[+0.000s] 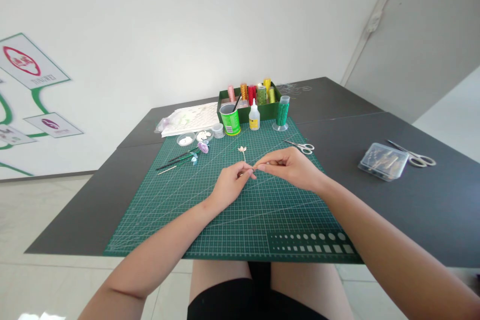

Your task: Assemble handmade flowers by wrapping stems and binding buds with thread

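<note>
Above the green cutting mat [180,225], my left hand [230,182] is closed in a pinch. A small cream flower [242,149] on a thin stem rises from its fingers. My right hand [290,167] is also pinched, its fingertips meeting those of my left hand. What lies between the right fingertips is too small to make out, and the lower end of the stem is hidden. Small scissors [305,148] lie just beyond my right hand. To the left are a purple flower [203,147], a pale blue flower [194,159] and thin dark-handled tools [176,161].
At the back stand a green box [268,111] of thread spools, a green can [230,121], a glue bottle [254,117] and a green spool [282,112]. Small dishes [185,140] sit left, near white textured sheets [198,117]. Rightward lie a clear case [384,161] and larger scissors [418,159].
</note>
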Demonstrator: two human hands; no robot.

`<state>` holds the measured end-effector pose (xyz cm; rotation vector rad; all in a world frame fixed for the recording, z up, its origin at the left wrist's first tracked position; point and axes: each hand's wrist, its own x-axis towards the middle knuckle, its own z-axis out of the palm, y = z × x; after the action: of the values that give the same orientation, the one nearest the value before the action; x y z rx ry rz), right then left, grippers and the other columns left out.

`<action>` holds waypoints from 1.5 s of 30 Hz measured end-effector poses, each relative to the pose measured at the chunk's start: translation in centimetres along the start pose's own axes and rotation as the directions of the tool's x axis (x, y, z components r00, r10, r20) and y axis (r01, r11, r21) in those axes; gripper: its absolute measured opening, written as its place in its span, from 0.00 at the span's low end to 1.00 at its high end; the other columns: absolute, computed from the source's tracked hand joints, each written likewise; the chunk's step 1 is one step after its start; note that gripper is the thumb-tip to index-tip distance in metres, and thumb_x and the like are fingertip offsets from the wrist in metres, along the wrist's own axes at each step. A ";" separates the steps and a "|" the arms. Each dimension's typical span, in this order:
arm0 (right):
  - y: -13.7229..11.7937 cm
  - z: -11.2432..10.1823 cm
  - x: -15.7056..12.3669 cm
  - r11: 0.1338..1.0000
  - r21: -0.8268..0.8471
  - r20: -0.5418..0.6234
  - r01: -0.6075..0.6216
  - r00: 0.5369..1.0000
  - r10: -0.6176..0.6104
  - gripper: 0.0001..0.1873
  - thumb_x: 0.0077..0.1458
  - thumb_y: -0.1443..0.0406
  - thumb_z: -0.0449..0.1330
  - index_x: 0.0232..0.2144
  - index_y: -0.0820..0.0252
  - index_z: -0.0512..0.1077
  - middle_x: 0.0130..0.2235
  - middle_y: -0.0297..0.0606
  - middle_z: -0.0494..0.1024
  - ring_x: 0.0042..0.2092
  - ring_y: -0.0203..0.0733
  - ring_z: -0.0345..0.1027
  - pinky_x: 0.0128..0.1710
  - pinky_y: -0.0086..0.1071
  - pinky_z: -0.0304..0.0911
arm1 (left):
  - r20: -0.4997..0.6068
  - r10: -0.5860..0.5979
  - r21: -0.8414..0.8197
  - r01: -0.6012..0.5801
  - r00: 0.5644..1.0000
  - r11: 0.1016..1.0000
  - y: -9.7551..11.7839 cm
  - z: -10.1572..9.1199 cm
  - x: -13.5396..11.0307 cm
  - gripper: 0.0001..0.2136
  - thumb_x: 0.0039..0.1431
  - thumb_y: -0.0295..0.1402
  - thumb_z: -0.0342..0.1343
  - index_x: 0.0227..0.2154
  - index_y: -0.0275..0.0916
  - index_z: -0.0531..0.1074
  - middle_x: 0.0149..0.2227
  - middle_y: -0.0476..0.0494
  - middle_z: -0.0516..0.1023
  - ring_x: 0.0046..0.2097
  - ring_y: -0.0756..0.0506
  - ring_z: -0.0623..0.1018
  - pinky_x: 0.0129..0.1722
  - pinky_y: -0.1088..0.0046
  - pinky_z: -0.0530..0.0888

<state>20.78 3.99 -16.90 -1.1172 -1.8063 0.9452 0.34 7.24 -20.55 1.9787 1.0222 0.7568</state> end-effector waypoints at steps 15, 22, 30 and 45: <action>2.6 -1.8 1.1 0.995 0.042 -0.157 -0.092 0.983 0.098 0.12 0.55 0.56 0.67 0.37 0.55 0.85 0.37 0.41 0.86 0.41 0.50 0.78 0.39 0.40 0.72 | 0.171 0.233 0.232 -0.269 0.957 0.935 1.4 0.1 -1.1 0.06 0.65 0.31 0.55 0.35 0.44 0.77 0.35 0.48 0.84 0.34 0.45 0.79 0.35 0.71 0.69; 4.4 -2.4 1.6 0.984 0.043 0.045 -0.171 0.984 0.170 0.18 0.52 0.52 0.67 0.39 0.56 0.85 0.40 0.40 0.86 0.43 0.49 0.78 0.43 0.38 0.71 | 0.037 0.349 0.132 -0.351 0.936 0.927 2.1 0.0 -2.0 0.07 0.67 0.35 0.55 0.40 0.40 0.75 0.35 0.47 0.85 0.31 0.48 0.77 0.37 0.72 0.72; 4.6 -1.7 1.7 0.982 0.057 0.135 -0.180 0.976 0.171 0.22 0.50 0.49 0.67 0.37 0.59 0.85 0.28 0.37 0.81 0.30 0.39 0.69 0.30 0.33 0.63 | -0.205 0.107 -0.275 -0.162 0.973 0.948 1.3 -0.2 -1.0 0.11 0.64 0.37 0.58 0.44 0.37 0.77 0.35 0.42 0.85 0.35 0.47 0.80 0.35 0.72 0.72; 6.2 -3.9 2.0 0.868 -0.169 -0.623 -0.467 0.733 0.273 0.10 0.50 0.61 0.62 0.25 0.60 0.80 0.23 0.37 0.76 0.28 0.41 0.66 0.32 0.35 0.59 | -0.169 -0.271 -0.724 0.067 0.948 0.686 0.3 -0.8 0.7 0.13 0.52 0.38 0.67 0.38 0.36 0.81 0.34 0.42 0.81 0.25 0.55 0.60 0.23 0.78 0.54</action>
<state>25.75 8.58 -20.36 -1.8042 -1.2526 0.4342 0.24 7.98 -19.76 1.1044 0.8568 1.1287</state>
